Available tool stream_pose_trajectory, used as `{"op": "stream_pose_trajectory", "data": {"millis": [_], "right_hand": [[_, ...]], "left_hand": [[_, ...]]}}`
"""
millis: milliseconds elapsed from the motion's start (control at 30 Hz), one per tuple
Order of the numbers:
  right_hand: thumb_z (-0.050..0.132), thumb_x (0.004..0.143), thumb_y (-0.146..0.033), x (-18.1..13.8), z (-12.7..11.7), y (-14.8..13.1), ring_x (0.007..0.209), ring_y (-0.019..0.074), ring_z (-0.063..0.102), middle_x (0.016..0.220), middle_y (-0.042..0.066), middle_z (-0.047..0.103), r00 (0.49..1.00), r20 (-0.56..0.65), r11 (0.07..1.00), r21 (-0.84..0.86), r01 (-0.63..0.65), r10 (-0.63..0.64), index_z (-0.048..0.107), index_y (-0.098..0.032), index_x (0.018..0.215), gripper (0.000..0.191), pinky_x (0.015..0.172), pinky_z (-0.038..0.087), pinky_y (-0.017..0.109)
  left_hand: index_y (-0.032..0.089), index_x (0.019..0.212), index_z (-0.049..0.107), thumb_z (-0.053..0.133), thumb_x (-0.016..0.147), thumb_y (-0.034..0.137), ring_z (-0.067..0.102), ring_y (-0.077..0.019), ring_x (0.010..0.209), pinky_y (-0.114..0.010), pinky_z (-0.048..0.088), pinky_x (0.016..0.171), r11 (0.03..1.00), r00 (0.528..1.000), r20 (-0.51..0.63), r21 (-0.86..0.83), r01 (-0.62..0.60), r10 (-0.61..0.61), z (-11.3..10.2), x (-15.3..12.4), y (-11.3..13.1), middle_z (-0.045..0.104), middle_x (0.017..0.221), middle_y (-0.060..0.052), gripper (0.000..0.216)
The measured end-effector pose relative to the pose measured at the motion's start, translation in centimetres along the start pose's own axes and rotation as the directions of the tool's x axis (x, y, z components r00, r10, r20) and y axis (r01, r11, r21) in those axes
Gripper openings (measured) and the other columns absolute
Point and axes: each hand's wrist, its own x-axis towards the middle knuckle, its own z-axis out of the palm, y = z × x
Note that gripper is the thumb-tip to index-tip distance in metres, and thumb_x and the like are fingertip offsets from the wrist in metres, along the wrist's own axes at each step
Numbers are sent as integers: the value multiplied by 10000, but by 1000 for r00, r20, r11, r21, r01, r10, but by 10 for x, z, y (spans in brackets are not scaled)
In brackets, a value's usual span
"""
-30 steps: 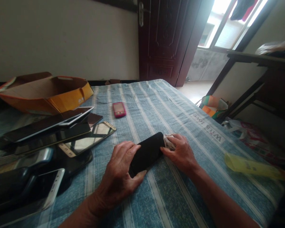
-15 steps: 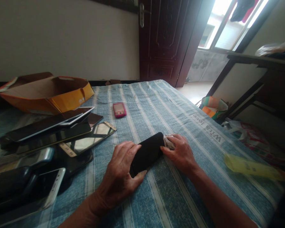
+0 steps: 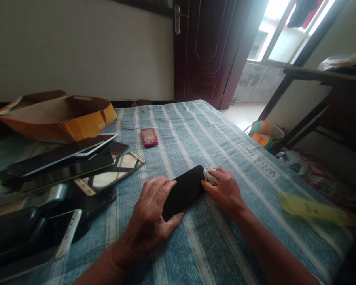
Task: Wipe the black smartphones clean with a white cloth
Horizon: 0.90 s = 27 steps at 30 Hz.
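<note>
A black smartphone (image 3: pixel 185 190) lies at a slant on the blue striped cloth (image 3: pixel 192 134), between my two hands. My left hand (image 3: pixel 152 211) grips its near left end, fingers over the far long edge and thumb along the near one. Pinched in my right hand (image 3: pixel 224 190) is a crumpled white tissue or cloth (image 3: pixel 210 176), pressed against the phone's right end. My right thumb sits close to the phone's corner. The palm side of my right hand is hidden.
To the left are several phones, among them a gold-framed phone (image 3: pixel 112 174) and a white-edged phone (image 3: pixel 68 229). Behind them stands an open orange cardboard box (image 3: pixel 86 122). A small pink-edged object (image 3: pixel 149 137) lies farther back. A translucent yellow thing (image 3: pixel 311 208) is at right.
Almost nothing differs. My right hand and the white wad have shifted very slightly at the phone's right end, while my left hand keeps its hold.
</note>
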Motion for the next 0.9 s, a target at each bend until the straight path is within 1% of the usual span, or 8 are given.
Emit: {"op": "stream_pose_trajectory", "data": {"millis": [167,333,433,500,633,767,900], "right_hand": [[706,749,-334,0,-1,-1,1040,263,532,1057,52,657,1000,2,1000,-6,1,-1,714,-217,1035,308,906,434,366],[676,766,-257,0,-2,1,1011,243,548,1026,31,663,1000,7,1000,22,9,-9,718,-257,1013,250,893,434,354],[703,733,-277,0,-3,2,1037,247,542,1046,26,654,1000,14,999,32,27,-28,711,-275,1022,289,895,435,365],[711,720,-276,0,-4,3,1040,246,542,1052,27,651,999,19,999,38,28,-29,711,-273,1020,300,896,436,365],[676,729,-214,0,-4,5,1002,232,551,1017,30,657,999,33,999,48,19,-20,723,-249,975,253,892,439,354],[707,717,-266,0,-4,4,1029,245,540,1036,40,652,999,30,999,45,30,-32,716,-227,1011,297,903,436,360],[683,723,-215,0,-5,2,1018,235,547,1035,33,655,999,29,999,49,15,-16,720,-242,999,280,899,435,355]], "left_hand": [[157,1242,481,643,785,230,533,-337,1120,-561,469,939,1000,1000,15,-2,5,-5,0,-1,0,582,1176,-156,491],[159,1255,480,644,787,235,512,-341,1145,-565,457,957,1000,999,19,-15,27,-26,2,-3,-1,568,1195,-156,502],[155,1250,492,653,777,235,512,-343,1149,-559,458,962,1000,1000,9,-19,24,-24,3,-4,-2,571,1198,-156,506],[149,1245,499,658,771,231,515,-345,1148,-555,459,964,999,1000,5,-21,24,-23,3,-4,-3,575,1196,-157,507],[137,1239,497,653,772,227,513,-348,1147,-558,454,972,1000,1000,13,-13,22,-22,4,-4,-3,569,1196,-165,501],[138,1239,481,645,781,228,508,-346,1144,-562,457,963,1000,1000,22,-4,13,-13,3,-3,-3,562,1191,-167,495],[152,1243,477,636,787,228,512,-343,1143,-568,456,961,1000,1000,21,-5,19,-19,2,-3,-2,566,1190,-159,489]]}}
